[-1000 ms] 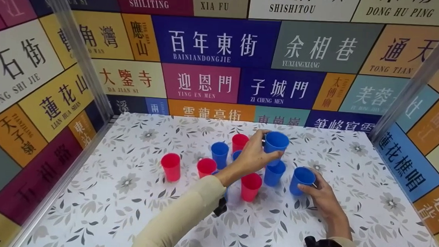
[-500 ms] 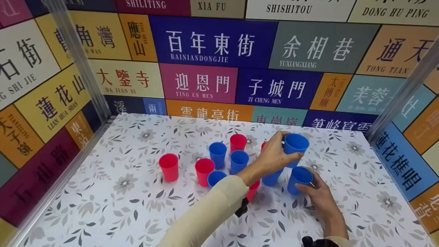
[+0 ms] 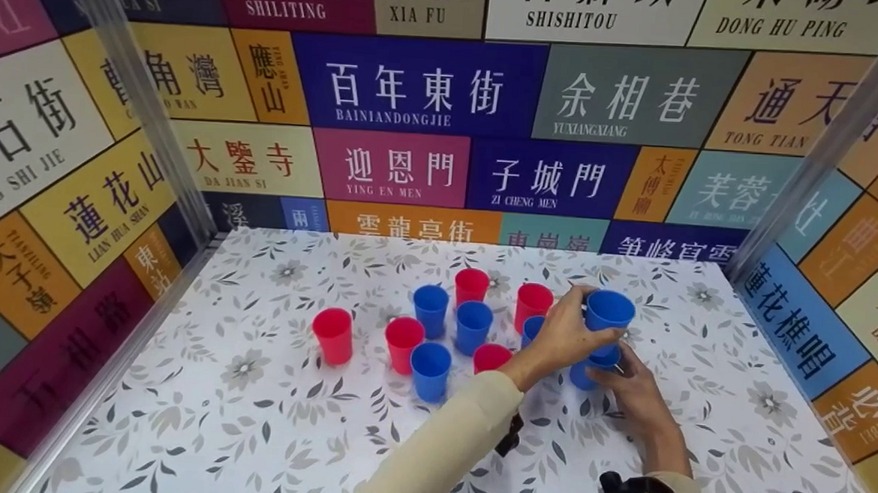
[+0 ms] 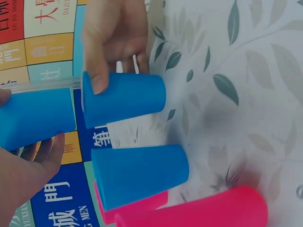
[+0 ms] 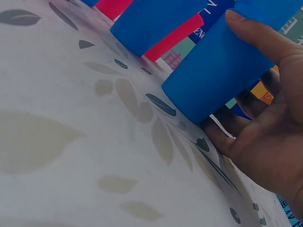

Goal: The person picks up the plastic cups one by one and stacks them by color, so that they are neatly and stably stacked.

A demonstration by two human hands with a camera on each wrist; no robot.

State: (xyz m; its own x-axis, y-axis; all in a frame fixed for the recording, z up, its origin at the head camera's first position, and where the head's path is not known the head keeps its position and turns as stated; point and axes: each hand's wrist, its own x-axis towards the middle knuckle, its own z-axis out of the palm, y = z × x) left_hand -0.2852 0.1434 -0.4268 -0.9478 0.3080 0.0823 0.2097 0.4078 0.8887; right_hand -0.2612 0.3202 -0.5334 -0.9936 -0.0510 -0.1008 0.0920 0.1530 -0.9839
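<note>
My left hand (image 3: 558, 339) grips a blue cup (image 3: 610, 309) by its side and holds it upright just above a second blue cup (image 4: 130, 97). That lower cup stands on the patterned tabletop, with my right hand (image 3: 645, 400) curled round its right side. A narrow gap shows between the upper cup's base and the lower cup's rim in the left wrist view. The right wrist view shows my thumb and fingers round the lower cup. Left of my hands, a blue cup (image 3: 531, 332) and a red cup (image 3: 492, 357) are partly hidden by my left hand and arm.
Several more cups stand upright on the floral tabletop (image 3: 197, 422), among them a red cup (image 3: 333, 336) at the far left, a blue cup (image 3: 430, 374) in front and a red cup (image 3: 471, 286) at the back. Sign-covered walls (image 3: 417, 87) enclose the table's back and sides.
My left hand has carried its blue cup rightwards, then down, to above the cup at my right hand. My right hand has stayed nearly in place. Cups behind the left arm have come into view.
</note>
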